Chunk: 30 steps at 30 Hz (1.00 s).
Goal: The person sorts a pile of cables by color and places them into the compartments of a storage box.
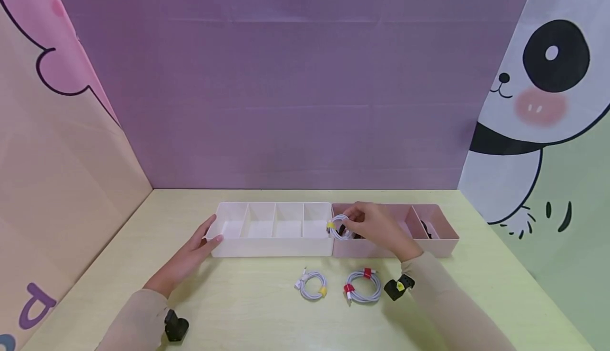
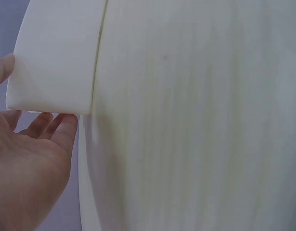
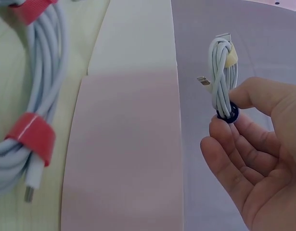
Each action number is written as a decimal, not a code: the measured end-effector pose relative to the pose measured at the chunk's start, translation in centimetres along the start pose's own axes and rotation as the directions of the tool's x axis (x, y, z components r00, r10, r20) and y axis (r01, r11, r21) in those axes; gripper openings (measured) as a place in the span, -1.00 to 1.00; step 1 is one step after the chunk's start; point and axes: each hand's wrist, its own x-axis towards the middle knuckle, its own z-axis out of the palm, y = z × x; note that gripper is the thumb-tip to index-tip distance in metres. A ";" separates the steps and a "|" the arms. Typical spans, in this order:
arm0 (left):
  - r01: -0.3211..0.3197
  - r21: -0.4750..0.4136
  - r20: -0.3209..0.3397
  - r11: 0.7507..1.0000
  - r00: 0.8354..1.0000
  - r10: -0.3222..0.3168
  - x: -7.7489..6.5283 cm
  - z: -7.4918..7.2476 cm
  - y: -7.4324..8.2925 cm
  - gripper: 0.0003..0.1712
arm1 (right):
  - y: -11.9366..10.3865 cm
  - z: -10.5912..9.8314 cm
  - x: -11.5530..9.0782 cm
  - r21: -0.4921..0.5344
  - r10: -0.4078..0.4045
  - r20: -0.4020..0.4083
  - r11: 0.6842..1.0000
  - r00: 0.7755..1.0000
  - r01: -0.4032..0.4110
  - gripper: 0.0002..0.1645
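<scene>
In the head view my right hand (image 1: 378,227) pinches a coiled white charging cable (image 1: 340,227) above the left part of the pink divided box (image 1: 395,249). The right wrist view shows this cable (image 3: 222,77) with a yellow tie, a dark tie at the fingertips and a metal plug sticking out. My left hand (image 1: 190,253) grips the left end of the white divided box (image 1: 271,248), thumb at the rim and fingers along the end wall (image 2: 51,91). Several compartments of the white box show their bare floors. Dark items lie partly hidden inside the pink box.
Two coiled cables lie on the table (image 1: 248,303) before the boxes: one with a yellow tie (image 1: 312,286), one with red ties (image 1: 363,286). The boxes stand end to end. A purple panel (image 1: 305,102) rises behind, with printed panels at both sides.
</scene>
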 end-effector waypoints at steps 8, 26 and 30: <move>0.007 0.004 -0.005 1.000 1.000 -0.007 -0.1 0.0 0.0 -0.04 | -0.9 0.5 1.0 -0.059 0.016 -0.030 0.998 0.999 -0.018 -0.88; 0.001 0.012 -0.009 1.000 1.000 -0.001 -0.1 0.1 0.2 -0.04 | -1.8 1.3 2.7 -0.033 0.029 0.011 0.999 1.000 -0.029 -0.84; 0.000 0.011 -0.010 1.000 1.000 0.000 -0.1 0.0 0.1 -0.05 | -1.8 1.5 3.0 -0.035 0.040 0.013 0.999 0.999 -0.040 -0.83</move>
